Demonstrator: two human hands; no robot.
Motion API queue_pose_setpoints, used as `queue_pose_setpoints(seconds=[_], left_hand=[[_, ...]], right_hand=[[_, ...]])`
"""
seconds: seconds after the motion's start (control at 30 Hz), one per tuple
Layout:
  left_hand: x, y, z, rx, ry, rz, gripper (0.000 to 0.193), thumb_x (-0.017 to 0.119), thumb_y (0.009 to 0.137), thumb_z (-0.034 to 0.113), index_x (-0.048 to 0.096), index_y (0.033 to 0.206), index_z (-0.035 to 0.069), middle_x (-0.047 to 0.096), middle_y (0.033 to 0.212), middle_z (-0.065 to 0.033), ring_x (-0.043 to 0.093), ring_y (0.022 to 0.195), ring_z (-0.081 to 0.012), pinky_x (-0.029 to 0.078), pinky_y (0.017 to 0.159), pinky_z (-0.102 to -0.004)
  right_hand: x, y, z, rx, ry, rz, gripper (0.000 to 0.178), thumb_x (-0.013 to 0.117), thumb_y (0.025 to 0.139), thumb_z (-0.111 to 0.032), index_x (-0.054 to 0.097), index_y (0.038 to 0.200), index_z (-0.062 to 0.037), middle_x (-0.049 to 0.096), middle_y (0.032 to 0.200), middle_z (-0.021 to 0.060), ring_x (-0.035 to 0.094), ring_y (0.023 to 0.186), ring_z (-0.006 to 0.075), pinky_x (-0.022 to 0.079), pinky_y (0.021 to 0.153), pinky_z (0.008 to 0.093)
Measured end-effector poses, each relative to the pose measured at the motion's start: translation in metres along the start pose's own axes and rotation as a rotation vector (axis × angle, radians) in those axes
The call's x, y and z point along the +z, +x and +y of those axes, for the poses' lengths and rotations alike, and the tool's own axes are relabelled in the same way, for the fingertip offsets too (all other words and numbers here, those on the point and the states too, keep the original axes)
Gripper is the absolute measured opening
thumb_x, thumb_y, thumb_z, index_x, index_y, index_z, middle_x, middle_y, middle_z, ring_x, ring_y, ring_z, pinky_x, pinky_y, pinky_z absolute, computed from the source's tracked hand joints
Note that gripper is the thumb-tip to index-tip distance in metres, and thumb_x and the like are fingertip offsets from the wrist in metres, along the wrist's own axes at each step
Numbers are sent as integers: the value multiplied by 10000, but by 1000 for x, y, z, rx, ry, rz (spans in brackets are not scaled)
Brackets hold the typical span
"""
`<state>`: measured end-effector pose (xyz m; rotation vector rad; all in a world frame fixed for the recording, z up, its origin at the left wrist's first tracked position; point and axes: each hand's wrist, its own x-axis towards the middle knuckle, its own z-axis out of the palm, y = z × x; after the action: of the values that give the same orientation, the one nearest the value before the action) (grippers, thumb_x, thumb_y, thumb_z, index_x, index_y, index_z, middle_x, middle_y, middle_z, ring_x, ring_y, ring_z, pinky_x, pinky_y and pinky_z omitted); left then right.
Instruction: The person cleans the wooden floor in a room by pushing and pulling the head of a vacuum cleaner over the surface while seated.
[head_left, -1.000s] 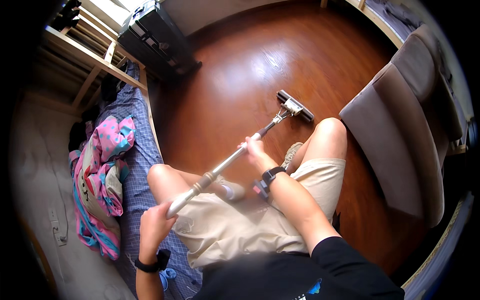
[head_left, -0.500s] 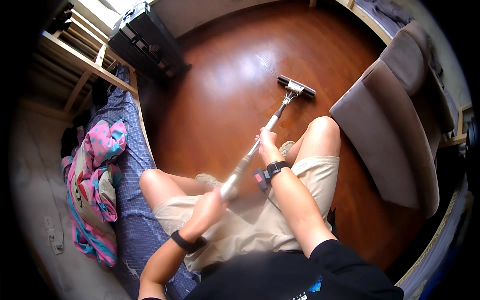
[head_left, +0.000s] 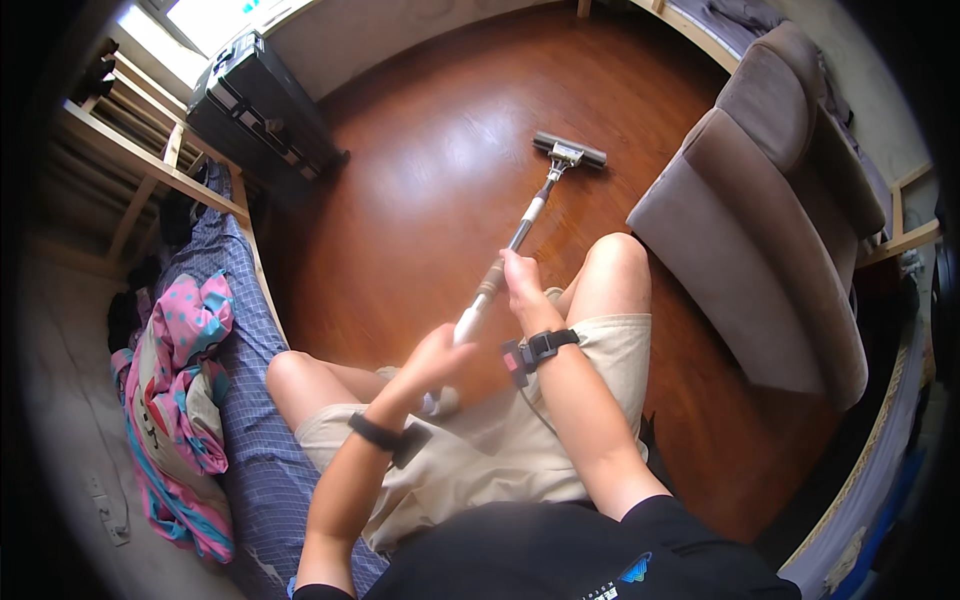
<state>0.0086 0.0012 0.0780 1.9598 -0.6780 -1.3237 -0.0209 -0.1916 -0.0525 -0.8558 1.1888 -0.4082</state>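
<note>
I hold a sponge mop (head_left: 520, 233) with a white and metal pole slanting away from me. Its wide grey head (head_left: 570, 151) rests on the brown wooden floor, beyond my right knee. My left hand (head_left: 438, 358) is closed round the white lower end of the pole, slightly smeared by motion. Farther up, my right hand (head_left: 521, 277) grips the pole near a brownish sleeve. Black straps circle both wrists, and a small device with a cable sits on the right one.
A bed with a blue checked sheet (head_left: 262, 420) and a crumpled pink and blue quilt (head_left: 185, 390) lies along my left. Beyond it stands a black suitcase (head_left: 265, 110). A grey-brown upholstered chair (head_left: 735, 250) is to my right, with another bed's edge behind it.
My left hand has pushed forward along with the pole's lower end, closer to my right hand. The mop head has moved a little farther away. The whole view has shifted slightly.
</note>
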Motion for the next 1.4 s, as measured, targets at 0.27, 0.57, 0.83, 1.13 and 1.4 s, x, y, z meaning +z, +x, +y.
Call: queue_pose_setpoints(seconds=[0.27,0.57,0.83,1.13,1.4], left_hand=[[-22,-204,-40,-311,-250,97,376,584,930,107,485,1279,4,448,680,36,410,504,-50,346,428,-211],[-32,-240,-43,-404,-141,270,406,670,836,109,595,1210,-29,548,676,11,467,512,-48,362,446,-224],[-31,-175,-4,-251,-158,232,366,645,858,109,605,1202,-8,470,640,53,406,478,-33,305,416,-217],[-25,-8,-8,76,114,259,348,627,866,216,626,1127,-15,588,678,-32,538,529,-96,437,457,-278],[-15,76,40,-14,131,202,374,587,845,231,633,1126,-10,651,750,-91,615,580,-163,470,477,-328]], right_hand=[[51,-62,78,189,-99,-92,228,523,876,-109,431,976,73,575,702,159,623,516,238,538,445,351],[67,-131,96,223,-31,-224,253,515,919,-110,395,1043,75,583,827,188,633,592,259,537,480,385],[68,-84,46,148,246,-60,193,486,918,-102,483,992,76,598,870,165,657,667,246,575,578,350],[45,-74,13,-106,-310,240,290,527,932,-256,530,1020,21,589,895,130,631,820,216,534,690,348],[20,-42,-1,-23,276,5,366,464,968,-337,546,882,10,581,790,93,589,669,206,498,628,351]])
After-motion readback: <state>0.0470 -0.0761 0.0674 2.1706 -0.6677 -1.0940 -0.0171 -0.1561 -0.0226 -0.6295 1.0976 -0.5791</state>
